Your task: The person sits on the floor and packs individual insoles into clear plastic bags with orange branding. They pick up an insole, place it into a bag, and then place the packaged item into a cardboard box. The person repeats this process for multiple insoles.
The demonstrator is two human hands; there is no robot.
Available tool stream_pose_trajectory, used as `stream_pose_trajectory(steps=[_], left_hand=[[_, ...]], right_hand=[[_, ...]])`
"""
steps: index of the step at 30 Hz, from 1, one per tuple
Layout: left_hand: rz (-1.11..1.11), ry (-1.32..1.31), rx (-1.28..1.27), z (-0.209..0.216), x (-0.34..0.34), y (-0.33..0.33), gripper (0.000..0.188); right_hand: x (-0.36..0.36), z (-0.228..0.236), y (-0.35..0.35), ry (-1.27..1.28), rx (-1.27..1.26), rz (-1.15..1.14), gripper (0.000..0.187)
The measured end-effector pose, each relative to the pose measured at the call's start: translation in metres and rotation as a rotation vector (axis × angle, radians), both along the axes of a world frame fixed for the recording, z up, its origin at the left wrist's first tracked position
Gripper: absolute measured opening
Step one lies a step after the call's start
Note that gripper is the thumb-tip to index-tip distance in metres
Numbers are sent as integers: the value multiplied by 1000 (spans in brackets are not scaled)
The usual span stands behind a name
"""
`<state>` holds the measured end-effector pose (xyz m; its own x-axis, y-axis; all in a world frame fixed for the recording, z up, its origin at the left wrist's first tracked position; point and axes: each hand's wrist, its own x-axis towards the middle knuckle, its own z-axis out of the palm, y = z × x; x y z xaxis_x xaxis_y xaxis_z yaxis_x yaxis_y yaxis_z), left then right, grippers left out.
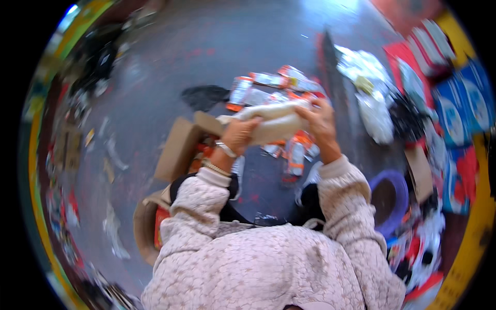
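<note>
Between my two hands is a soft, cream-coloured folded bundle [279,126]; blur hides whether it is cloth or plastic. My left hand [238,135], with bracelets at its wrist, is closed on the bundle's left end. Fingers of my right hand [321,123] grip the upper right end. Below and beyond the bundle, several orange-and-white packets [241,92] lie on the grey floor, and more orange-and-white packets [295,157] lie nearer me. An open cardboard box [178,147] stands by my left forearm, with orange things inside.
A black plastic piece [205,97] lies left of the packets. At the right are a purple round tub [403,199], clear plastic bags [377,113], a black bag [405,116] and blue packs [465,101]. Another cardboard box [142,227] stands near left. Plastic scraps [113,230] litter the left floor.
</note>
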<state>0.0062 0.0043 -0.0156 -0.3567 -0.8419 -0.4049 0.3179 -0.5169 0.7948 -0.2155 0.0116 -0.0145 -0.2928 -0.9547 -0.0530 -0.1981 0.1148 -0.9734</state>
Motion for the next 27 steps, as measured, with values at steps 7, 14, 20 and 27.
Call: stream_pose_trajectory(steps=[7, 14, 20, 27], left_hand=[[-88, 57, -152, 1, 11, -11, 40], [-248, 127, 46, 23, 16, -1, 39], [-226, 17, -27, -8, 27, -13, 41], [214, -136, 121, -7, 9, -10, 65]], right_hand=[[7, 22, 7, -251, -160, 103, 22], [-6, -6, 1, -730, 131, 49, 43], [-7, 1, -5, -670, 74, 28, 32], [-8, 15, 4, -648, 93, 23, 25]])
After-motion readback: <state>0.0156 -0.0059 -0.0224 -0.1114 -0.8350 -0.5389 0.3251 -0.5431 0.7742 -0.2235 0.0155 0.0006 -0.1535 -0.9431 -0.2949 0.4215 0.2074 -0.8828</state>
